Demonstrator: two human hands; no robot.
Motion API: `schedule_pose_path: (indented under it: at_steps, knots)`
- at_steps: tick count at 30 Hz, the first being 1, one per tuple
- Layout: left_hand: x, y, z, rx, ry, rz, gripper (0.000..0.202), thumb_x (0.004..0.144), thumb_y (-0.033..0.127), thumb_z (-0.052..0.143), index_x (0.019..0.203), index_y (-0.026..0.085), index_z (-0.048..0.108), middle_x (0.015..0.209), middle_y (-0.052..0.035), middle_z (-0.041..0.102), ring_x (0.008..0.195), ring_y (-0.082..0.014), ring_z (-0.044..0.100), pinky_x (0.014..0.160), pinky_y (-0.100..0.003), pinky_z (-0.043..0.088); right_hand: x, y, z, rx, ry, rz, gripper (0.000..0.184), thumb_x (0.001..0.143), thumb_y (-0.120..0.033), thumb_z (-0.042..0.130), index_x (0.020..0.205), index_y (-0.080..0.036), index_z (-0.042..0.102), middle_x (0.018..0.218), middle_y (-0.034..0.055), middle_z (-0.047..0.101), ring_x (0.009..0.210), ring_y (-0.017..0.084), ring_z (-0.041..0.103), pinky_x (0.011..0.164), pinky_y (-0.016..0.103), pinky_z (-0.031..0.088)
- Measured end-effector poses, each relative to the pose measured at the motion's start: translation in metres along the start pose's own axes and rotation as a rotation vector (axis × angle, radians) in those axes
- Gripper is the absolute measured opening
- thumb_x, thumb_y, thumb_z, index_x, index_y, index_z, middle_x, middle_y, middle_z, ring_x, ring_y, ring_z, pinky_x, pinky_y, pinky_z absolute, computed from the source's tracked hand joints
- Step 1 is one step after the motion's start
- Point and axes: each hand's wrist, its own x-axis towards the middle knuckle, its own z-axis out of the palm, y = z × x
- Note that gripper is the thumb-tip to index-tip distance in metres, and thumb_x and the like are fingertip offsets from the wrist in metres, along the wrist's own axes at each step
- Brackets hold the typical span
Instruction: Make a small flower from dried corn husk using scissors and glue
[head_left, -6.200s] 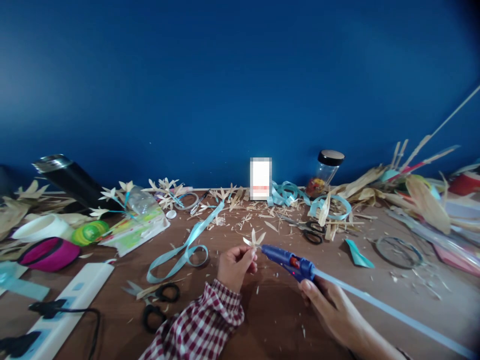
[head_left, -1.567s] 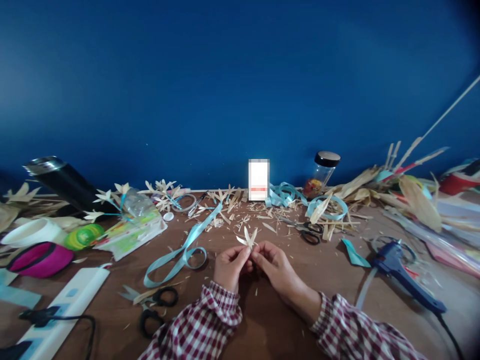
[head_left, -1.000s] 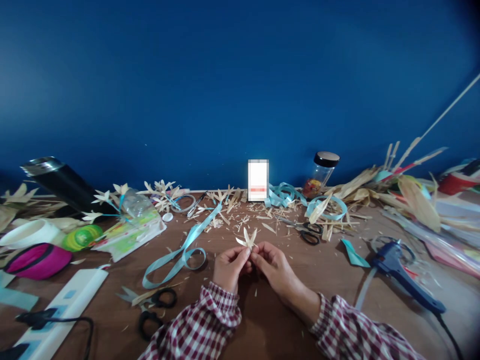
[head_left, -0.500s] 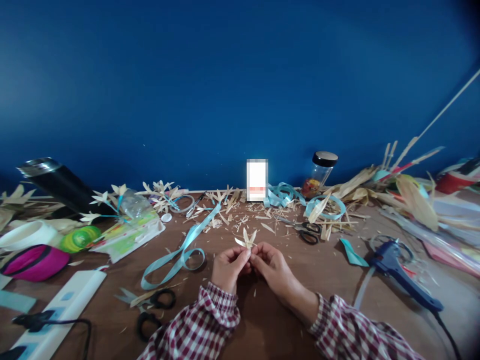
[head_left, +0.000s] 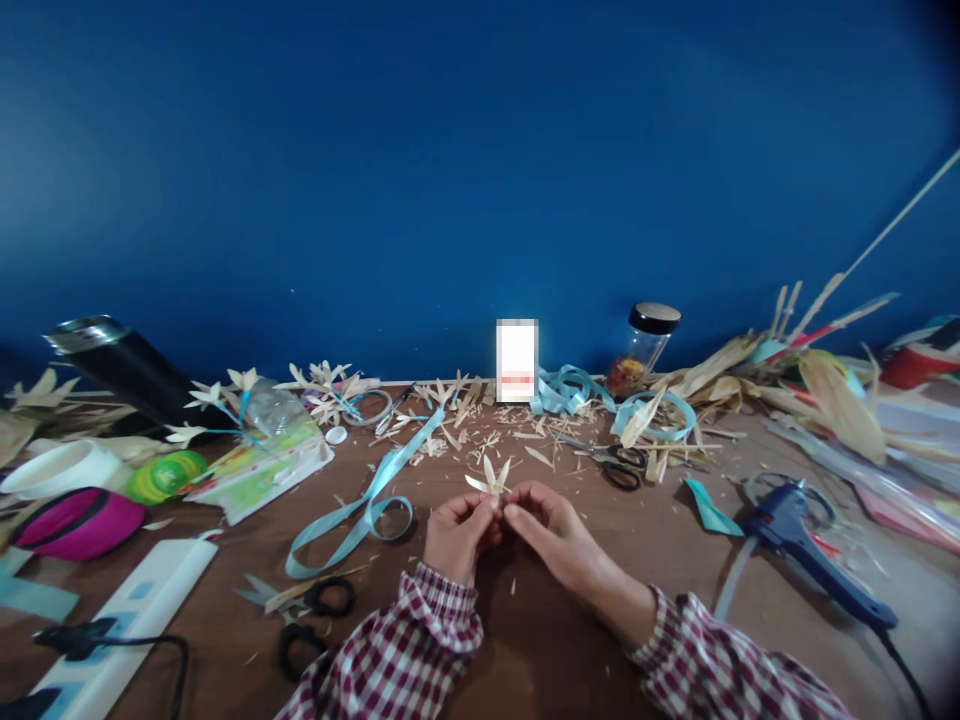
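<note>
A small pale husk flower (head_left: 489, 477) with pointed petals sticks up between my two hands above the brown table (head_left: 540, 640). My left hand (head_left: 456, 533) pinches its base from the left, fingers curled. From the right, my right hand (head_left: 551, 532) pinches the same base, fingertips touching the left ones. Both sleeves are red-and-white checked. A blue glue gun (head_left: 806, 555) lies on the table to the right, apart from my hands.
A light blue ribbon (head_left: 367, 505) loops to the left. Black scissors (head_left: 307, 615) lie front left, and a second pair of scissors (head_left: 611, 462) lies behind. A white power strip (head_left: 127, 620), husk scraps, finished flowers (head_left: 322, 385), a glass jar (head_left: 641, 350) and a husk pile (head_left: 787, 385) crowd the table.
Six seconds ago my right hand held the glue gun at the flower. The gun now lies on the table and both hands pinch the flower; over the last second they barely shift.
</note>
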Motion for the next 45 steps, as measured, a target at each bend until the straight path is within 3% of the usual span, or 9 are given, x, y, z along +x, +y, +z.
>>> schedule_pose_path:
  at_steps: [5, 13, 18, 24, 32, 38, 45]
  knots:
    - [-0.002, 0.000, 0.001, 0.094, -0.012, 0.031, 0.029, 0.049, 0.036, 0.078, 0.057, 0.012, 0.064, 0.044, 0.0032, 0.055, 0.038, -0.0062, 0.048, 0.040, -0.018, 0.042, 0.004, 0.002, -0.007, -0.029, 0.132, -0.012, 0.031, 0.078, -0.047, 0.056, 0.074, -0.017, 0.053, 0.062, -0.0023, 0.051, 0.055, 0.010, 0.044, 0.050, 0.022, 0.036]
    - [0.000, -0.004, -0.005, 0.162, -0.080, 0.096, 0.028, 0.056, 0.037, 0.075, 0.059, 0.011, 0.066, 0.044, 0.0013, 0.056, 0.039, -0.0066, 0.047, 0.041, -0.018, 0.041, 0.003, -0.002, -0.002, -0.075, 0.078, 0.014, 0.031, 0.074, -0.046, 0.060, 0.065, -0.016, 0.055, 0.054, -0.0035, 0.048, 0.049, 0.008, 0.039, 0.045, 0.021, 0.028]
    - [0.000, -0.004, -0.006, 0.183, -0.125, 0.078, 0.026, 0.057, 0.036, 0.075, 0.061, 0.012, 0.065, 0.048, 0.0009, 0.058, 0.041, -0.0069, 0.049, 0.042, -0.018, 0.042, 0.006, -0.003, -0.007, -0.053, 0.018, 0.109, 0.034, 0.070, -0.048, 0.063, 0.065, -0.014, 0.056, 0.050, -0.0049, 0.047, 0.043, 0.006, 0.036, 0.042, 0.020, 0.027]
    - [0.000, 0.000, -0.006, 0.196, -0.198, 0.077, 0.024, 0.061, 0.035, 0.073, 0.061, 0.012, 0.065, 0.048, 0.0016, 0.057, 0.041, -0.0065, 0.049, 0.043, -0.017, 0.042, 0.008, -0.003, -0.014, 0.009, -0.022, 0.224, 0.034, 0.067, -0.045, 0.067, 0.065, -0.014, 0.056, 0.052, -0.0050, 0.051, 0.041, 0.005, 0.039, 0.041, 0.018, 0.027]
    - [0.002, -0.004, -0.009, 0.192, -0.286, 0.082, 0.022, 0.065, 0.033, 0.071, 0.061, 0.012, 0.064, 0.053, 0.0010, 0.060, 0.043, -0.0056, 0.050, 0.044, -0.016, 0.041, 0.006, 0.000, -0.019, 0.257, -0.126, 0.304, 0.026, 0.069, -0.037, 0.070, 0.075, -0.015, 0.057, 0.059, -0.0042, 0.055, 0.045, 0.003, 0.043, 0.041, 0.015, 0.027]
    - [0.005, -0.008, -0.012, 0.201, -0.296, 0.077, 0.022, 0.067, 0.033, 0.070, 0.062, 0.012, 0.062, 0.052, 0.0017, 0.058, 0.041, -0.0043, 0.048, 0.042, -0.015, 0.039, 0.004, 0.005, -0.014, 0.425, -0.101, 0.383, 0.027, 0.066, -0.036, 0.073, 0.075, -0.015, 0.057, 0.056, -0.0044, 0.055, 0.046, 0.004, 0.047, 0.041, 0.013, 0.032]
    - [0.004, -0.007, -0.010, 0.335, -0.260, 0.158, 0.025, 0.072, 0.034, 0.064, 0.062, 0.012, 0.059, 0.049, 0.0027, 0.055, 0.039, -0.0040, 0.045, 0.041, -0.015, 0.035, 0.003, 0.007, -0.011, 0.424, -0.043, 0.378, 0.030, 0.064, -0.036, 0.075, 0.070, -0.016, 0.054, 0.053, -0.0048, 0.055, 0.046, 0.004, 0.049, 0.044, 0.012, 0.038]
